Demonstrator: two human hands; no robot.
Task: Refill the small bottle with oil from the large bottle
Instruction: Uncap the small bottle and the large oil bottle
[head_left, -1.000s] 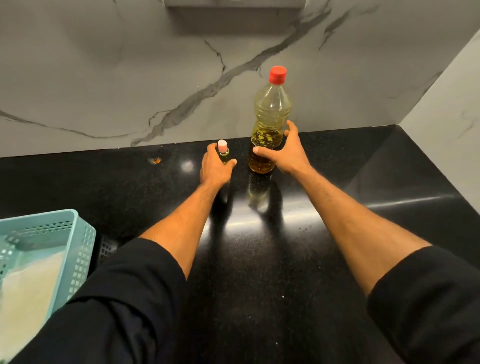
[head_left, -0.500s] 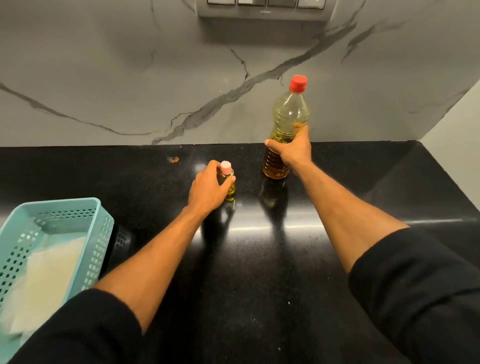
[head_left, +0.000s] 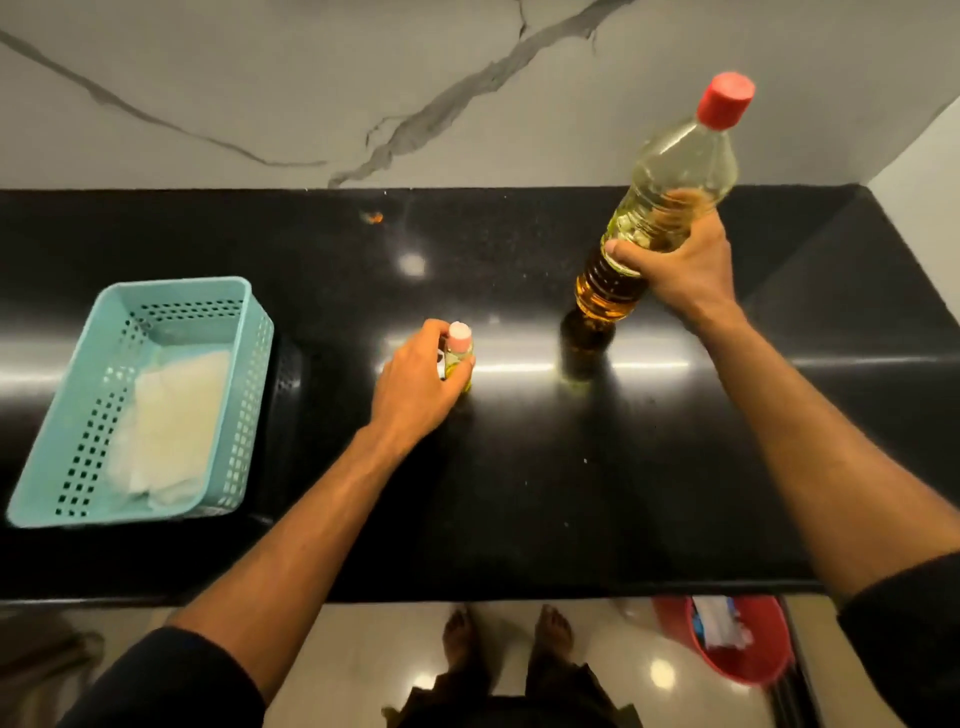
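Your path between small bottle (head_left: 459, 358) and large bottle (head_left: 655, 218) open table (head_left: 519, 493), basket (head_left: 140, 400) blocking far left

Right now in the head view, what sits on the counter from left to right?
Basket with a white cloth inside → left hand gripping the small bottle → large bottle, tilted and lifted off the counter in the right hand.

A home kitchen is shown. A polished black stone counter (head_left: 519, 493) is backed by a grey-veined marble wall (head_left: 311, 93). A perforated teal basket (head_left: 67, 467) is set on the counter, a red bucket (head_left: 753, 670) is seen on the glossy floor, and bare feet (head_left: 509, 634) are visible below.
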